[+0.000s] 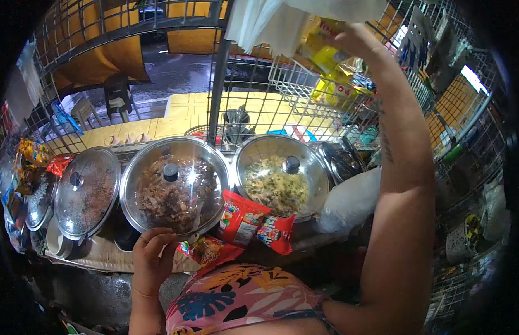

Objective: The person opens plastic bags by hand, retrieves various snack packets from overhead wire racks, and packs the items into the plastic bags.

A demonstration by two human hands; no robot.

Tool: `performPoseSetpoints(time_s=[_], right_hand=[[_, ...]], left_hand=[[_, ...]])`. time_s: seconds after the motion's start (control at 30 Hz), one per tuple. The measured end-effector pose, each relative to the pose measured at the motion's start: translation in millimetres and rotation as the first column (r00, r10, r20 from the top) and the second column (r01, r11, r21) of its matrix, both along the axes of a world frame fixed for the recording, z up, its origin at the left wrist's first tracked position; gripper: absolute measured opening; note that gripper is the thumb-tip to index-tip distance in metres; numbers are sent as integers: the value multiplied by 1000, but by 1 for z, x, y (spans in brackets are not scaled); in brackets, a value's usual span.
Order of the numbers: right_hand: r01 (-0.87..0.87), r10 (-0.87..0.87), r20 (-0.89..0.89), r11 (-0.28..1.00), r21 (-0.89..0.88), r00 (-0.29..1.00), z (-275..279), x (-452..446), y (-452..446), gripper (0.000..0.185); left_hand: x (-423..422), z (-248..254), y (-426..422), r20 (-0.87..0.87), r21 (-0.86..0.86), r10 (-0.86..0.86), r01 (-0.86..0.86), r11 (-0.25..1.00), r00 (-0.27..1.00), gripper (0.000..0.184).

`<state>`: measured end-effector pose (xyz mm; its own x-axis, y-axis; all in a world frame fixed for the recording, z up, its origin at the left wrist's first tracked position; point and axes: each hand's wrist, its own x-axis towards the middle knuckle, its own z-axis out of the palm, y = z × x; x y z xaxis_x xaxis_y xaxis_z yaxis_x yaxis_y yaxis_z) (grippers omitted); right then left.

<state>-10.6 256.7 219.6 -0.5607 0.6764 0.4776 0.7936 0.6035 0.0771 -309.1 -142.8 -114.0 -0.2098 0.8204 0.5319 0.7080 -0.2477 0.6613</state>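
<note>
My right hand (357,43) is raised at the top, its fingers closed on a yellow snack pack (321,42). Another yellow pack (333,89) hangs just below, against the wire grille. Low in front of me, my left hand (153,251) is by the near rim of a large pot with a glass lid (171,192), thumb and bent fingers apart. Close to its fingertips lies a red snack pack (209,249). Two more red packs, one larger (241,216) and one smaller (276,233), lie to its right, in front of the pots.
More lidded pots stand along the counter: one of greenish food (283,176) to the right, one of reddish-brown food (87,192) to the left. A filled clear plastic bag (348,204) sits beside my right arm. Wire grille (254,89) and white plastic bags (270,25) border the front.
</note>
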Motion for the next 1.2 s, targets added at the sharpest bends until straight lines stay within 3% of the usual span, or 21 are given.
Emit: performPoseSetpoints(time_s=[0.07,0.1,0.13,0.23,0.4,0.43,0.47,0.53,0.6,0.7,0.73,0.83,0.9,0.97,1.0,1.03,1.1,1.2], right_hand=[[7,-17,81,993,117,997,30,40,30,51],[-90,82,94,992,89,992,48,71,59,53],[5,-8,-57,999,-47,998,56,78,43,50],[-35,22,-103,991,-127,994,38,73,9,51],[-107,68,-178,970,-218,982,13,68,-5,59],[-6,2,-118,999,-34,993,4,68,-4,57],[-70,53,-251,996,-61,967,-4,67,-4,56],[-92,101,-265,995,48,959,-13,60,-13,54],[-43,55,-29,949,314,998,-17,54,-20,54],[-90,101,-48,975,204,994,-24,49,-20,54],[-164,110,-336,977,-135,936,-29,48,-15,53],[27,-27,-52,1000,-6,998,-31,51,-2,49],[-110,23,-415,976,-186,909,-35,46,0,44],[-19,37,-202,996,86,979,-35,44,-7,42],[50,-27,-86,961,274,996,-34,38,-17,41],[135,-186,45,838,529,981,-29,28,-37,42],[83,-73,-40,851,518,997,-24,30,-49,44],[80,-131,115,926,370,985,-22,29,-58,44]], left_hand=[[2,-2,3,11,4,-17,17,1000,1000,19],[4,-1,5,6,2,-29,29,1000,1000,18],[5,0,7,0,2,-40,40,999,999,18],[7,2,13,-64,41,-90,92,995,994,18],[9,0,12,-29,0,-110,111,994,993,16],[9,0,11,-12,-19,-102,102,995,995,16],[9,2,10,-13,-13,-104,103,995,995,16],[8,4,7,-16,-6,-102,102,995,995,17],[7,3,6,11,-10,-92,92,996,996,17],[4,2,5,-15,5,-82,82,997,997,16],[4,2,6,-37,16,-81,82,997,996,16],[6,2,7,-23,16,-100,101,995,995,16],[10,1,7,-34,18,-98,99,995,995,16],[8,3,6,-50,20,-96,98,995,994,16],[7,4,6,-56,24,-99,101,995,993,16],[7,4,7,-58,25,-103,105,994,993,16],[3,-1,7,-45,18,-79,80,997,996,16],[3,-3,10,-22,11,-78,78,997,997,16]])
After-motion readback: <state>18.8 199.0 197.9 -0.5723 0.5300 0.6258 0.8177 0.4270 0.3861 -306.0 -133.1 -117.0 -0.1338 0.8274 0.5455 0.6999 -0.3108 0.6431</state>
